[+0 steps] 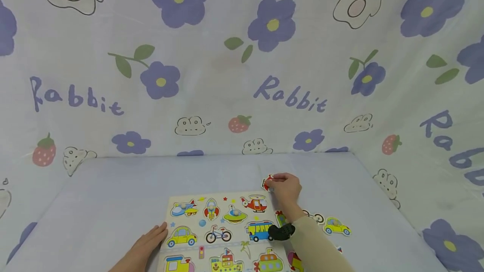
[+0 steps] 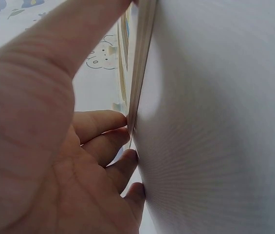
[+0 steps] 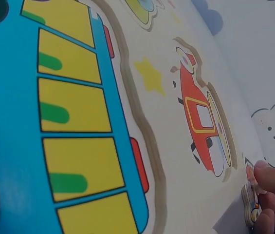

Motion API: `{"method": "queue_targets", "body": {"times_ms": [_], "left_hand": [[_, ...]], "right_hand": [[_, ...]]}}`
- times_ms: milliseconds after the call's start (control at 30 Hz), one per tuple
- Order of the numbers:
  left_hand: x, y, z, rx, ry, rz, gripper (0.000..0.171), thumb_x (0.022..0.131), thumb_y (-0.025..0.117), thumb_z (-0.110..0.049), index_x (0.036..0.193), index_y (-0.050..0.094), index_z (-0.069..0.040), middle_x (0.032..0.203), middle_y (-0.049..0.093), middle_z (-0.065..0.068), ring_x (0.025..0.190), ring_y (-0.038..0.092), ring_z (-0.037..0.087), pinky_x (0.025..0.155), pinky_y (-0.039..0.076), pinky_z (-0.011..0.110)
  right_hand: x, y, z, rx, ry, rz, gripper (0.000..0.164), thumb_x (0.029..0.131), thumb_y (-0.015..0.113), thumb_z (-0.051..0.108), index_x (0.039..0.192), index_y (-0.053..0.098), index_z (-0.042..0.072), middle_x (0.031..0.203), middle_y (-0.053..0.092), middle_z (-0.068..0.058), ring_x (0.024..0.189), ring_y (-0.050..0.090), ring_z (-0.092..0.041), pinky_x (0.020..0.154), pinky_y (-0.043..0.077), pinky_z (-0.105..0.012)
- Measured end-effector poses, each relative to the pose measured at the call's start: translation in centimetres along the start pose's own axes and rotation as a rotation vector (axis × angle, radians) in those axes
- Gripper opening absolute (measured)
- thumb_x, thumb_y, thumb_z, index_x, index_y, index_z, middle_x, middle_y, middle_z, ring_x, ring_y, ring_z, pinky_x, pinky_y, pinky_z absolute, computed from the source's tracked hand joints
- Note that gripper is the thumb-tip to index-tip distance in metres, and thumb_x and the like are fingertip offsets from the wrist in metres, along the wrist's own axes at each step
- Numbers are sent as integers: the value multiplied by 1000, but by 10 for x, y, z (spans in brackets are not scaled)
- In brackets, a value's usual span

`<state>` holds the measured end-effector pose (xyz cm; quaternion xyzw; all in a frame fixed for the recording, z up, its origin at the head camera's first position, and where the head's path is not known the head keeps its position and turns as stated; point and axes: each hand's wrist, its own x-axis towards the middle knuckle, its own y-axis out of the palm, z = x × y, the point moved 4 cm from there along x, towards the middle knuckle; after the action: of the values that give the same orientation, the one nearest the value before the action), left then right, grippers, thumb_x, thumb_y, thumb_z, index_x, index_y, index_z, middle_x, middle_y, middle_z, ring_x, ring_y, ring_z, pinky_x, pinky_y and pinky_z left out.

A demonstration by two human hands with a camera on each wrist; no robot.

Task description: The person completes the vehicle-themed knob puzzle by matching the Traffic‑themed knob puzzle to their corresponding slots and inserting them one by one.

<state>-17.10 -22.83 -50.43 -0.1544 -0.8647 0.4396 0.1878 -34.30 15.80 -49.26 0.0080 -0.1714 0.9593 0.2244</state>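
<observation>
A wooden vehicle puzzle board [image 1: 209, 248] lies on the table. My left hand [image 1: 146, 243] rests at its left side, and in the left wrist view its fingertips [image 2: 120, 163] touch the table by the board's edge. Just past the far right corner, my right hand [image 1: 288, 188] pinches a red helicopter puzzle piece [image 1: 267, 183] between thumb and fingers. In the right wrist view, fingers cover much of that piece [image 3: 250, 202]. The board's printed red helicopter recess [image 3: 200, 119] is nearby. My forearm and a black wrist strap hide part of the board's right side.
To the right lie a yellow car piece [image 1: 336, 226] and a bicycle piece [image 1: 316, 218]. Other pieces, one red and yellow [image 1: 295, 261], show beside the board, partly behind my right arm. A patterned cloth [image 1: 211, 95] hangs behind and beside the table.
</observation>
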Motion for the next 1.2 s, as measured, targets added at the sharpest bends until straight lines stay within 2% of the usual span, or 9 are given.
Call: {"method": "queue_targets", "body": {"times_ms": [267, 467, 667, 1000, 1200], "left_hand": [[-1, 0, 0, -13, -23, -17, 109, 67, 82, -63, 143, 44, 5, 149, 41, 19, 135, 35, 46, 99, 35, 67], [-1, 1, 0, 34, 24, -26, 107, 67, 83, -60, 142, 44, 6, 148, 42, 19, 132, 38, 46, 97, 36, 66], [-1, 2, 0, 41, 35, -28, 106, 67, 83, -60, 142, 45, 6, 148, 43, 20, 131, 38, 47, 97, 37, 66], [-1, 1, 0, 0, 20, 0, 107, 69, 83, -59, 143, 42, 7, 149, 40, 22, 133, 35, 49, 97, 34, 70], [-1, 1, 1, 22, 26, -11, 106, 68, 83, -59, 143, 43, 6, 149, 41, 20, 132, 36, 48, 96, 36, 69]], "right_hand": [[3, 3, 0, -1, -33, -19, 26, 77, 85, 5, 97, 70, -2, 84, 70, -10, 80, 66, -24, 69, 54, -33], [3, 4, -2, -17, -17, -17, 25, 78, 84, 7, 97, 70, 0, 85, 69, -9, 81, 65, -24, 70, 54, -33], [5, 6, -6, -18, -18, -26, 24, 78, 84, 8, 96, 71, 0, 85, 69, -9, 80, 65, -24, 69, 54, -31], [7, 6, -10, -32, -41, -29, 23, 78, 84, 10, 95, 72, 1, 82, 70, -7, 78, 66, -22, 62, 51, -25], [8, 5, -8, -38, -50, -28, 22, 76, 85, 9, 93, 73, 1, 79, 71, -6, 76, 67, -21, 65, 53, -30]]}}
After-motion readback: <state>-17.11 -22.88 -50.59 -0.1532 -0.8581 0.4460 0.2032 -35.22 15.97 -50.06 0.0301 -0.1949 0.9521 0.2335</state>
